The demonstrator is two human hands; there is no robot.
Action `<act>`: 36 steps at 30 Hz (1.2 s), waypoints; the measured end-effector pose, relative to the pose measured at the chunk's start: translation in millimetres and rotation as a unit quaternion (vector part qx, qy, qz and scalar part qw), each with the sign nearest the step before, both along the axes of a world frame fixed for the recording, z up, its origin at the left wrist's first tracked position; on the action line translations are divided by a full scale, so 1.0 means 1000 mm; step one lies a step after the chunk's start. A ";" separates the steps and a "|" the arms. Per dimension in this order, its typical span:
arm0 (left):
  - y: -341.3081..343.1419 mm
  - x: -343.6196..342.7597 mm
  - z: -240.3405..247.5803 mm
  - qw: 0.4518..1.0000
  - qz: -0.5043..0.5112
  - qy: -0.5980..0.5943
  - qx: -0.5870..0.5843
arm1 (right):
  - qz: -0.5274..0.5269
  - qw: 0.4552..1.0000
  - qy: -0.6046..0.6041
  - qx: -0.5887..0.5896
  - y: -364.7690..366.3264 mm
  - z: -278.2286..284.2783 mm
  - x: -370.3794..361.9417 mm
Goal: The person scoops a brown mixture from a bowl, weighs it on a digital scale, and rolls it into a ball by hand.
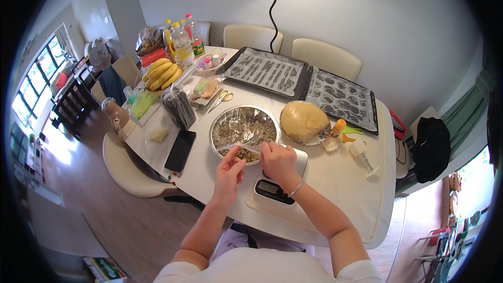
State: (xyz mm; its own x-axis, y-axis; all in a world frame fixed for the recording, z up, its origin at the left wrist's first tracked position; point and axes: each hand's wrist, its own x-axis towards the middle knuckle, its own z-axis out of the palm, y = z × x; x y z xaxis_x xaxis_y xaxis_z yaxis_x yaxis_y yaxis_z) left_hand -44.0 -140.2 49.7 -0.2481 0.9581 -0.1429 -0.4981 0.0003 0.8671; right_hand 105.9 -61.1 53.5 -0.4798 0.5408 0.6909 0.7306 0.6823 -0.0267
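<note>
Here's one stainless-steel bowl (211,135) on the table, brown crumbly mixture (244,154) inside, one sheet of clear film (249,124) over most of it! The right hand (277,161) is curled tight, pinching the film's near edge; the left hand (228,173), half open, fingers loosely bent, sits right at it (whether it grips, one can't tell). One digital kitchen scale (274,191) lies beneath the right hand, two baking trays (302,88) behind, one black phone (181,151) left of the bowl.
</note>
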 end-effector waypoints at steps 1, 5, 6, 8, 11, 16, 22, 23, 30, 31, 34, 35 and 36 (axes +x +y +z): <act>0.001 -0.001 -0.003 1.000 -0.011 0.019 0.002 | 0.013 1.000 0.011 -0.022 0.004 0.002 0.002; 0.007 -0.009 -0.007 0.993 -0.038 0.111 0.018 | 0.039 0.994 0.031 -0.099 -0.004 0.008 0.001; 0.008 -0.011 -0.007 0.989 -0.041 0.139 0.022 | 0.021 0.995 0.023 -0.095 -0.002 0.005 0.001; 0.009 -0.013 0.000 0.983 -0.032 0.176 0.030 | -0.012 0.996 0.005 -0.088 0.007 -0.005 0.002; 0.013 -0.025 -0.006 0.959 0.047 0.273 0.062 | -0.067 0.995 -0.020 -0.076 0.032 0.000 0.009; 0.029 -0.056 -0.033 0.883 0.159 0.436 0.071 | -0.057 0.991 0.011 -0.122 0.088 0.000 0.011; 0.045 -0.065 -0.042 0.984 0.127 0.116 -0.050 | -0.034 0.969 0.100 -0.224 0.110 0.004 0.018; 0.045 -0.072 -0.041 0.994 0.021 0.097 -0.037 | -0.038 0.966 0.104 -0.234 0.107 0.003 0.022; 0.042 -0.085 -0.033 0.979 -0.057 0.175 -0.087 | -0.122 0.878 0.197 -0.419 0.069 0.016 0.104; 0.041 -0.086 -0.035 0.981 -0.078 0.148 -0.096 | -0.159 0.841 0.227 -0.465 0.066 0.013 0.120; 0.037 -0.077 -0.035 0.975 -0.164 0.080 -0.130 | -0.179 0.695 0.365 -0.593 0.063 -0.011 0.158; 0.037 -0.072 -0.033 0.975 -0.171 0.060 -0.128 | -0.153 0.659 0.410 -0.612 0.064 -0.018 0.160; 0.038 -0.071 -0.037 0.980 -0.159 0.032 -0.115 | -0.126 0.619 0.453 -0.629 0.063 -0.025 0.162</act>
